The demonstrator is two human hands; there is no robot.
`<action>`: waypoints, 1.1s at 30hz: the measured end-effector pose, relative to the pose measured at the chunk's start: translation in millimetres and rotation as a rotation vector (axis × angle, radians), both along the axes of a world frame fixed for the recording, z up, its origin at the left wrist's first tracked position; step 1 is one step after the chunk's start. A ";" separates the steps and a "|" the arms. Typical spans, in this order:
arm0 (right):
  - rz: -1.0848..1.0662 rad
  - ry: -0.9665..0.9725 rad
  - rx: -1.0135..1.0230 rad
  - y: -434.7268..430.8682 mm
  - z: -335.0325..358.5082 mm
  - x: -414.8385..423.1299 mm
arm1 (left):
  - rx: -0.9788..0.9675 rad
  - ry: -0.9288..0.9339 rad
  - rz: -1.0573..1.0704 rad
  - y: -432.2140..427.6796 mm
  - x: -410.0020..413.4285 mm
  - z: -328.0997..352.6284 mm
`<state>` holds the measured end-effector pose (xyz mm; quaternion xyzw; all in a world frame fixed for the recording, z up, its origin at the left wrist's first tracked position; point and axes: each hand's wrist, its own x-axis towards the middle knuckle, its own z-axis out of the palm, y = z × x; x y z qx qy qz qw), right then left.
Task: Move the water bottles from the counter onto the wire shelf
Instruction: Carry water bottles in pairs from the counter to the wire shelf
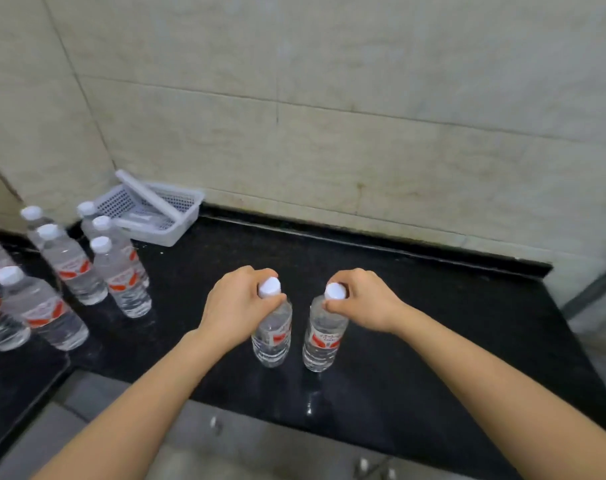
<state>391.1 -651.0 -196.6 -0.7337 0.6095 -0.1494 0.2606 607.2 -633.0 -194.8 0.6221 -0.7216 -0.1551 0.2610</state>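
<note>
**Two bottles held at the neck, long axes vertical**

Two water bottles are shown side by side, close but apart, at the near middle of the black worktop (433, 323). The left bottle (272, 337) is pinched just under its white cap by the left grip (237, 301), whose fingers are curled round the neck. The right bottle (324, 341) is held the same way by the right grip (362, 301). Each grip comes in from its own outer side, so the bottle body hangs directly below it with the long axis near vertical. The left bottle is tilted slightly. Whether the bases rest on the worktop or are just clear of it cannot be told.

Since the hold is at the top of an upright axis, a straight lift is judged to be called for, and some swing of the heavy lower end may be expected.

A cluster of further bottles (121, 275) stands at the far left, in front of a white basket (156, 209). The wire shelf cannot be identified with certainty. A metal frame (594, 289) at the right edge may belong to it, in which case the right grip lies nearer.
</note>
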 end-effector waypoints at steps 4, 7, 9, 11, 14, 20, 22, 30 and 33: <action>-0.088 0.001 -0.072 49.2 21.1 -97.7 | -0.030 0.043 -0.061 27.2 -98.4 12.2; -0.156 -0.005 -0.115 84.6 36.5 -169.2 | -0.071 0.085 -0.112 47.4 -171.5 23.1; -0.213 0.004 -0.148 106.4 47.4 -215.0 | -0.083 0.131 -0.169 59.2 -217.9 33.4; -0.270 0.035 -0.187 124.9 59.6 -256.1 | -0.081 0.181 -0.229 67.8 -258.8 44.2; -0.352 0.078 -0.241 150.4 82.5 -316.4 | -0.076 0.251 -0.345 74.0 -319.7 61.7; -0.533 0.115 -0.370 185.4 133.1 -419.7 | -0.110 0.322 -0.532 78.5 -436.5 109.2; -0.582 0.104 -0.393 192.0 147.9 -452.8 | -0.145 0.378 -0.565 79.8 -473.1 124.4; -0.637 0.110 -0.509 199.4 204.6 -582.3 | -0.227 0.411 -0.741 52.6 -614.7 174.8; -0.604 0.108 -0.482 195.8 212.2 -634.9 | -0.206 0.405 -0.805 38.4 -667.9 186.2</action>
